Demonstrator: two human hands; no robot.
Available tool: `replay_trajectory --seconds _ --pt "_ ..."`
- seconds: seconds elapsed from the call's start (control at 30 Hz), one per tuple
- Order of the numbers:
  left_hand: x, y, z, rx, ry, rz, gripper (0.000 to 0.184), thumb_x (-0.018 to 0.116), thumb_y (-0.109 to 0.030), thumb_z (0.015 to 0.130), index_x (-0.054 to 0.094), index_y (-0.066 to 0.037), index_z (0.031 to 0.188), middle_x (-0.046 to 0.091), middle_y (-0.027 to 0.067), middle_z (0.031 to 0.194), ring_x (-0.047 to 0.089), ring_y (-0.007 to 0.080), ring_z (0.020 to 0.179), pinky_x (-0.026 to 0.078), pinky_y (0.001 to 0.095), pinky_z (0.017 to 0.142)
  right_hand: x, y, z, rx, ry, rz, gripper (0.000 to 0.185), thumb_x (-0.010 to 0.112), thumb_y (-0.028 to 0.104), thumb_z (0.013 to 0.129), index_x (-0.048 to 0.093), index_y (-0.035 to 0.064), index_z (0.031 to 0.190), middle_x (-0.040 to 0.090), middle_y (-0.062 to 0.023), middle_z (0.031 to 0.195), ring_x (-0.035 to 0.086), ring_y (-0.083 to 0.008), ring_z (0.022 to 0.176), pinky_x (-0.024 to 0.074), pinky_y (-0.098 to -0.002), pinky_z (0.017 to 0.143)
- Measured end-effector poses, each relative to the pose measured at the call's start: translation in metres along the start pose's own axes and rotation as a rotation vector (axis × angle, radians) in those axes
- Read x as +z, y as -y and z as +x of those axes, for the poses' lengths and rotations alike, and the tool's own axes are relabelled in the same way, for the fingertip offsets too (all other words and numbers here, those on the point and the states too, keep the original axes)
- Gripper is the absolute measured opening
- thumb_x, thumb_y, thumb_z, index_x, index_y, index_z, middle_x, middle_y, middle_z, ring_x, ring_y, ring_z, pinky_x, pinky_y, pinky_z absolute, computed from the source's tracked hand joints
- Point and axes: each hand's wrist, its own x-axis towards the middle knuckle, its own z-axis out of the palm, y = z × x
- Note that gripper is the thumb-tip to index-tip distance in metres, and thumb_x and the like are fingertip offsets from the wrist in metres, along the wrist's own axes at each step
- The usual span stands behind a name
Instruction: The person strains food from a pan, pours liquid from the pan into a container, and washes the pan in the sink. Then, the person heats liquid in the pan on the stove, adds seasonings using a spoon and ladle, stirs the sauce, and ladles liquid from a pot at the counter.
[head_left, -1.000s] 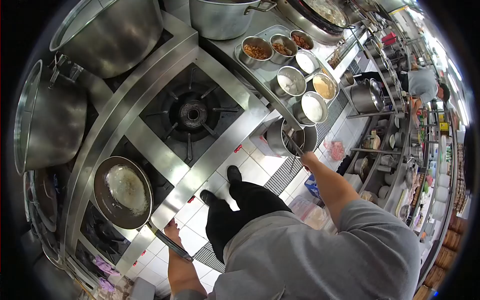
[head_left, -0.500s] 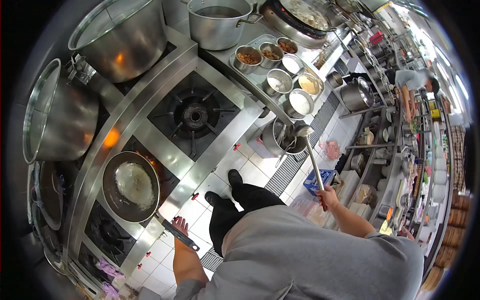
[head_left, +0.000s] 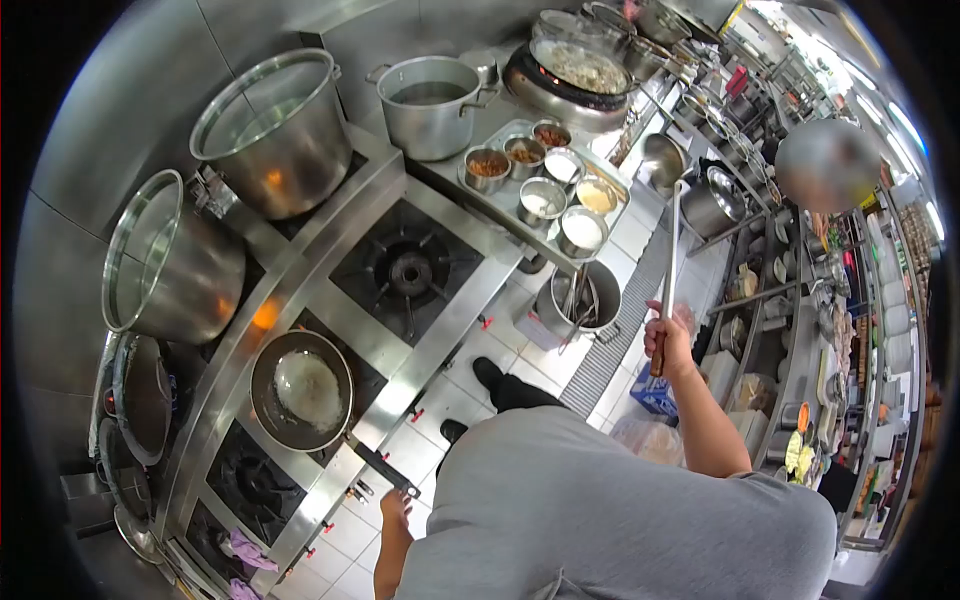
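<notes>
My right hand is wrapped round the wooden grip of a long-handled ladle, its metal shaft pointing up and away. The ladle's head overlaps steel bowls behind it, so its outline is hard to make out. Near the end of a frying pan's black handle, my left hand has its fingers loosely bent and does not appear to grip it. The dark frying pan sits on a left burner, with a pale, glossy layer of liquid or batter inside. Orange flame glow reflects off the nearby steel.
Large steel pots line the back of the stove. An unused burner lies right of the pan. Small steel containers of ingredients stand on a tray. A pot with utensils is beyond the stove edge. Another person is at far right.
My right hand has raised the ladle away from above the utensil pot, turning it more upright. My left hand has drawn back towards the pan handle's end. The camera view has shifted.
</notes>
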Motion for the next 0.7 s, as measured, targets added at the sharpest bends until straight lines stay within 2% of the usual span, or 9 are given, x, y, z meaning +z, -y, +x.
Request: replay_trajectory --seconds 0.1,0.13,0.17,0.27,0.4,0.5,0.57,0.6,0.7 --pt "-0.002 -0.012 -0.031 -0.018 -0.030 -0.015 0.047 0.056 -0.043 0.097 0.055 -0.012 0.133 0.063 0.0071 0.120 0.060 0.0245 0.106 0.046 0.0441 0.083 0.052 0.046 0.015 0.003 0.224 0.043 0.049 0.048 0.009 0.088 0.050 0.0043 0.137 0.048 -0.0027 0.067 0.045 -0.0131 0.047 0.0385 -0.0285 0.042" --pt "0.000 -0.019 -0.041 -0.043 -0.048 -0.084 0.056 0.054 -0.048 0.098 0.049 -0.011 0.140 0.061 0.0090 0.125 0.059 0.0258 0.106 0.046 0.0453 0.084 0.061 0.053 0.029 0.034 0.320 0.121 0.051 0.050 0.009 0.089 0.048 0.0048 0.140 0.047 -0.0028 0.067 0.044 -0.0123 0.046 0.0381 -0.0275 0.041" --pt "0.007 -0.024 -0.050 0.007 -0.112 -0.167 0.061 0.052 -0.054 0.098 0.050 -0.009 0.139 0.062 0.0113 0.125 0.060 0.0278 0.106 0.046 0.0454 0.085 0.072 0.059 0.042 0.063 0.373 0.169 0.052 0.050 0.009 0.089 0.048 0.0051 0.140 0.048 -0.0029 0.068 0.044 -0.0119 0.046 0.0387 -0.0269 0.040" --pt "0.016 -0.053 -0.073 0.162 0.200 -0.497 0.074 0.042 -0.069 0.096 0.056 -0.007 0.133 0.065 0.0142 0.124 0.063 0.0299 0.110 0.049 0.0441 0.088 0.108 0.078 0.078 0.072 0.519 0.194 0.050 0.051 0.006 0.088 0.051 0.0060 0.137 0.049 -0.0033 0.069 0.044 -0.0120 0.045 0.0397 -0.0265 0.039" --pt "0.080 -0.141 -0.185 0.278 0.334 -0.763 0.076 0.040 -0.072 0.094 0.057 -0.007 0.131 0.067 0.0152 0.120 0.067 0.0277 0.100 0.053 0.0426 0.083 0.152 0.095 0.134 0.095 0.662 0.145 0.049 0.053 0.007 0.087 0.052 0.0049 0.136 0.054 -0.0050 0.070 0.046 -0.0132 0.043 0.0404 -0.0272 0.039" --pt "0.098 -0.150 -0.189 0.296 0.402 -0.825 0.067 0.045 -0.063 0.097 0.057 -0.007 0.132 0.069 0.0168 0.115 0.069 0.0264 0.089 0.057 0.0391 0.076 0.190 0.108 0.179 -0.031 0.667 -0.047 0.046 0.056 0.008 0.086 0.054 0.0033 0.132 0.056 -0.0060 0.069 0.048 -0.0142 0.043 0.0404 -0.0285 0.039" --pt "0.100 -0.140 -0.168 0.344 0.344 -0.736 0.057 0.051 -0.052 0.099 0.056 -0.007 0.134 0.069 0.0166 0.112 0.069 0.0247 0.079 0.057 0.0341 0.067 0.218 0.123 0.210 -0.180 0.569 -0.361 0.026 0.060 0.007 0.082 0.059 0.0016 0.108 0.056 -0.0060 0.063 0.054 -0.0167 0.044 0.0442 -0.0312 0.042" --pt "0.104 -0.143 -0.176 0.340 0.349 -0.766 0.046 0.055 -0.039 0.099 0.057 -0.007 0.132 0.070 0.0144 0.103 0.066 0.0206 0.074 0.056 0.0331 0.064 0.233 0.133 0.222 -0.315 0.537 -0.537 0.024 0.061 0.007 0.081 0.059 0.0007 0.104 0.057 -0.0077 0.063 0.056 -0.0182 0.045 0.0452 -0.0328 0.043" --pt "0.108 -0.140 -0.174 0.386 0.293 -0.797 0.041 0.057 -0.035 0.098 0.058 -0.006 0.128 0.068 0.0114 0.091 0.062 0.0188 0.066 0.053 0.0320 0.058 0.281 0.174 0.251 -0.573 0.456 -0.920 0.022 0.062 0.009 0.078 0.061 -0.0018 0.097 0.059 -0.0127 0.063 0.060 -0.0226 0.048 0.0471 -0.0362 0.046"
